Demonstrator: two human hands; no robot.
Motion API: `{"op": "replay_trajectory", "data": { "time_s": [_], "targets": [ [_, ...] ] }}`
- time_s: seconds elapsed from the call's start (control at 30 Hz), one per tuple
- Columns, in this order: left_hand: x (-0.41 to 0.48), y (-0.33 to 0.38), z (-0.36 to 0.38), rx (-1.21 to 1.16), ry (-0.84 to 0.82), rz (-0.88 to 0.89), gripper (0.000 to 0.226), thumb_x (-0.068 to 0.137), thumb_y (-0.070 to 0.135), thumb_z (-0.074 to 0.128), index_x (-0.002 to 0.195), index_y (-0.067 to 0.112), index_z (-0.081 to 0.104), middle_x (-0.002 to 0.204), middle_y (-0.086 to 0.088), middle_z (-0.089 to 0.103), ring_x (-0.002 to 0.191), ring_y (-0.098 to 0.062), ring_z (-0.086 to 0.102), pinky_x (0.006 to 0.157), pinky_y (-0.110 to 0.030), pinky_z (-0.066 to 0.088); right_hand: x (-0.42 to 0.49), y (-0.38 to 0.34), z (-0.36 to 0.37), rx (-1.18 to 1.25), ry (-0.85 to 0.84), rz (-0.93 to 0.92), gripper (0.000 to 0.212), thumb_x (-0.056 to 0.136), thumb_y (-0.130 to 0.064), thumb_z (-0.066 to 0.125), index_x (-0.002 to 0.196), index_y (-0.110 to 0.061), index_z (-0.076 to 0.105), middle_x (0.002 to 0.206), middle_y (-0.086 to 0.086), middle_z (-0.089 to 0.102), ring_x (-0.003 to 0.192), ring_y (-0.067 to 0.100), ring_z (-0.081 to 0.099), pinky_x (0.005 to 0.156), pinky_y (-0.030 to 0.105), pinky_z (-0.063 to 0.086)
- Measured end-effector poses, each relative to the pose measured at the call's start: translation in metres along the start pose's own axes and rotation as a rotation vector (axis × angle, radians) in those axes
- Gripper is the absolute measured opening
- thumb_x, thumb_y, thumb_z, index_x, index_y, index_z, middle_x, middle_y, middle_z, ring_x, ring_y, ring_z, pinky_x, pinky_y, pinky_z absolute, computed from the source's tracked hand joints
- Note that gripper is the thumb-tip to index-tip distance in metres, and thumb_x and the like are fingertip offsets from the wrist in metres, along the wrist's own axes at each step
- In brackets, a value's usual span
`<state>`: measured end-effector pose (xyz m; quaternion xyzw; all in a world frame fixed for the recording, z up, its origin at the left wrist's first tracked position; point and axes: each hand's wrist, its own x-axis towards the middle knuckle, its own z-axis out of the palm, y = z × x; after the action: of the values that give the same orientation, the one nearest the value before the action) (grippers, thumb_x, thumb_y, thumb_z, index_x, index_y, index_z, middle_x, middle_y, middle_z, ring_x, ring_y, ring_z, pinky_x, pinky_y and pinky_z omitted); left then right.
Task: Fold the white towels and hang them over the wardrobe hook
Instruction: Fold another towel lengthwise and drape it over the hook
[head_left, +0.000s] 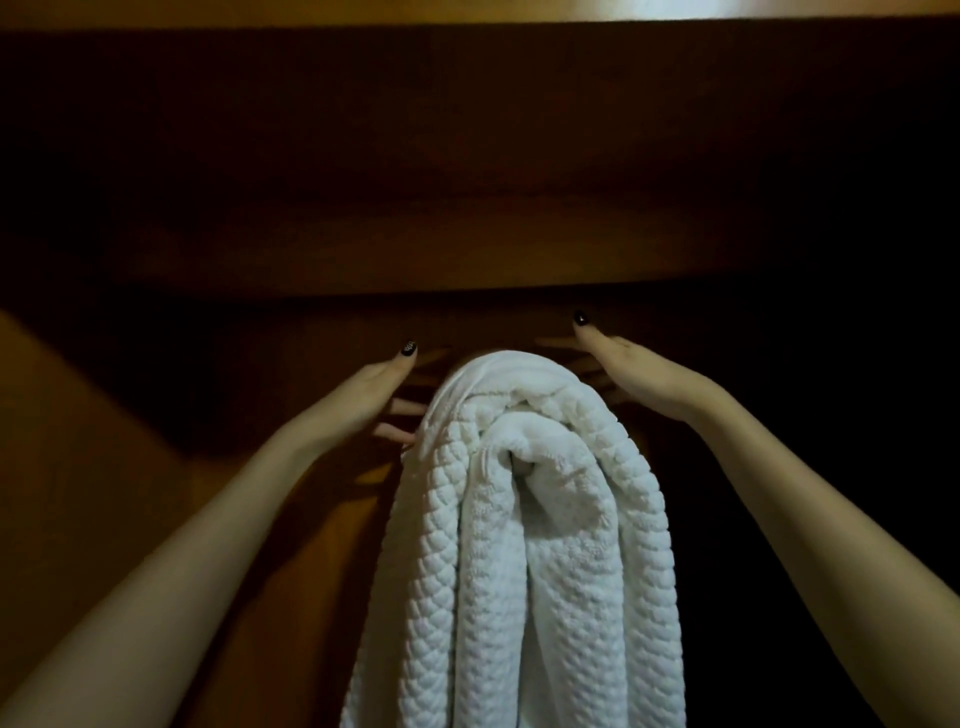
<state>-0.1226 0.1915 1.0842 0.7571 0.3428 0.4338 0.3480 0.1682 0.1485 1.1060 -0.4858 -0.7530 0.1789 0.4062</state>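
1. White towels (519, 545): a folded bundle of several layers. The outer layers have a quilted, scale-like weave, and a plainer roll of terry is tucked in the middle. They are draped over a support that the cloth covers, so the hook itself cannot be seen. They hang against the wardrobe's back panel (467, 182), about midway between its side edges and just below a horizontal ledge (260, 291). Both falls drop out of view at the bottom.
2. Left hand (384, 389): spread wide with the fingers fairly straight, holding nothing. It sits just beside the left flank of the bundle near its crown. The lowest fingertip (397, 434) appears to touch the cloth's edge. The thumbnail has dark polish.
3. Right hand (623, 371): also spread, fingers straight, nothing held. It is at the upper right of the crown. The fingers are in shadow there, so I cannot tell whether they touch the cloth. The thumbnail has dark polish.
4. Forearms: bare, one rising on each side of the bundle.
5. Wardrobe: dark brown wood. The left side wall (78, 441) is lit orange, the right side is lost in darkness, and a pale strip (467, 8) runs along the top edge.
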Motion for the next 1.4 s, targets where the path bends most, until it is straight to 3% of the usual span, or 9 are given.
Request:
{"op": "replay_trajectory", "data": {
  "time_s": [0.07,0.2,0.27,0.37,0.53,0.67,0.83,1.2,1.4],
  "targets": [
    [0.004,-0.006,0.004,0.038,0.019,0.020,0.053,0.082,0.068,0.039,0.124,0.039,0.054,0.116,-0.005,0.068,0.099,-0.017,0.069,0.061,-0.028,0.057,0.001,0.003,0.004,0.052,-0.022,0.017,0.066,0.089,-0.073,0.017,0.136,-0.040,0.050,0.152,-0.002,0.038,0.136,0.021,0.040,0.103,0.043,0.042],
    [-0.001,-0.003,0.012,0.123,0.043,0.061,0.039,0.101,0.042,0.033,0.131,0.026,0.053,0.087,-0.001,0.072,0.065,0.001,0.065,0.049,-0.015,0.047,0.002,0.005,0.011,0.038,0.007,0.077,0.069,0.093,-0.069,0.022,0.145,-0.028,0.043,0.153,-0.001,0.037,0.139,0.022,0.036,0.096,0.031,0.035],
    [-0.011,0.006,0.014,0.231,0.075,0.114,0.030,0.103,0.032,0.037,0.126,0.027,0.055,0.107,-0.001,0.068,0.080,-0.003,0.064,0.064,-0.016,0.051,-0.005,0.004,0.008,-0.020,0.035,0.050,0.060,0.096,-0.064,0.031,0.141,-0.028,0.047,0.132,-0.010,0.056,0.119,0.013,0.054,0.080,0.019,0.046],
    [-0.038,0.025,0.014,0.501,0.168,0.249,0.031,0.101,0.019,0.045,0.130,0.019,0.056,0.132,-0.003,0.058,0.115,-0.014,0.058,0.096,-0.025,0.046,-0.030,-0.002,-0.001,-0.088,0.095,-0.002,0.041,0.100,-0.047,0.043,0.138,-0.035,0.047,0.109,-0.017,0.057,0.092,0.000,0.059,0.051,0.008,0.047],
    [-0.106,0.055,0.029,0.885,0.236,0.339,0.038,0.097,0.031,0.052,0.133,0.023,0.055,0.132,-0.002,0.056,0.121,-0.018,0.052,0.101,-0.033,0.039,-0.092,-0.017,-0.012,-0.148,0.207,-0.033,0.045,0.098,-0.038,0.050,0.142,-0.034,0.042,0.121,0.002,0.062,0.095,0.012,0.063,0.072,0.025,0.053],
    [-0.174,0.047,0.079,1.017,0.285,0.242,0.054,0.094,0.047,0.048,0.144,0.029,0.037,0.145,0.000,0.043,0.129,-0.022,0.045,0.099,-0.049,0.043,-0.164,-0.017,0.020,-0.286,0.137,-0.076,0.048,0.097,-0.038,0.052,0.143,-0.028,0.043,0.134,0.008,0.056,0.107,0.019,0.058,0.083,0.027,0.044],
    [-0.272,0.005,0.146,1.102,0.256,0.116,0.055,0.093,0.044,0.048,0.144,0.029,0.034,0.145,0.001,0.039,0.131,-0.023,0.040,0.093,-0.050,0.045,-0.271,0.007,0.084,-0.317,0.136,-0.076,0.054,0.096,-0.037,0.055,0.145,-0.019,0.040,0.145,0.013,0.044,0.133,0.027,0.042,0.105,0.038,0.037],
    [-0.492,-0.123,0.260,1.041,-0.213,-0.346,0.053,0.099,0.033,0.045,0.148,0.022,0.029,0.151,-0.005,0.030,0.136,-0.026,0.030,0.105,-0.042,0.037,-0.481,0.075,0.265,-0.216,-0.245,0.309,0.054,0.098,-0.031,0.053,0.147,-0.019,0.035,0.149,0.016,0.037,0.135,0.032,0.039,0.109,0.044,0.039],
    [-0.619,-0.181,0.291,0.876,-0.264,-0.559,0.054,0.099,0.031,0.045,0.149,0.022,0.027,0.150,-0.004,0.028,0.135,-0.027,0.028,0.107,-0.044,0.035,-0.572,0.101,0.354,-0.395,-0.548,0.378,0.056,0.099,-0.033,0.049,0.149,-0.016,0.029,0.146,0.017,0.037,0.131,0.038,0.038,0.106,0.050,0.038]
  ]
}}
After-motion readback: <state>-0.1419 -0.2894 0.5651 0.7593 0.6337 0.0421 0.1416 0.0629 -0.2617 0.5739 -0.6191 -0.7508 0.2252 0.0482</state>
